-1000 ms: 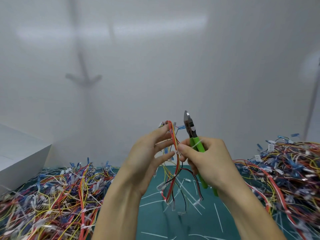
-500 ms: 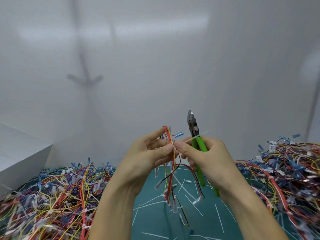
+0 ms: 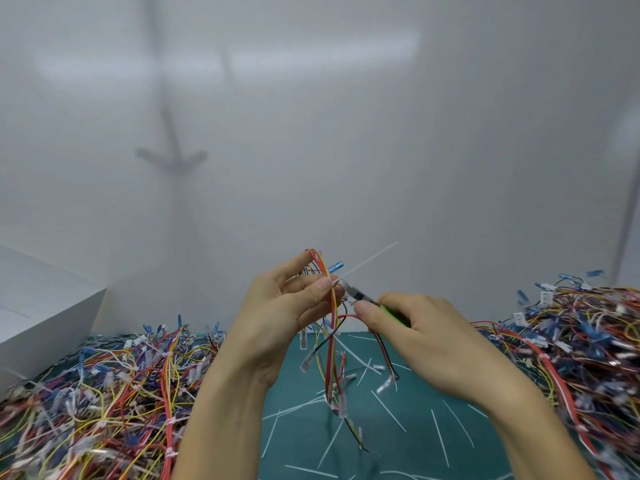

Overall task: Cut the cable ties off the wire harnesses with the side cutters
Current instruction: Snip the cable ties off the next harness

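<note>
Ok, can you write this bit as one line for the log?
left hand: holds wire harness | right hand: grips side cutters | cutters: nose at cable tie

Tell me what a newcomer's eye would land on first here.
Centre frame, the left hand holds up a harness while the right hand holds the cutters at its white tie. Tangled wires heap in a left pile and a right pile, with cut ties strewn on the green mat between.
</note>
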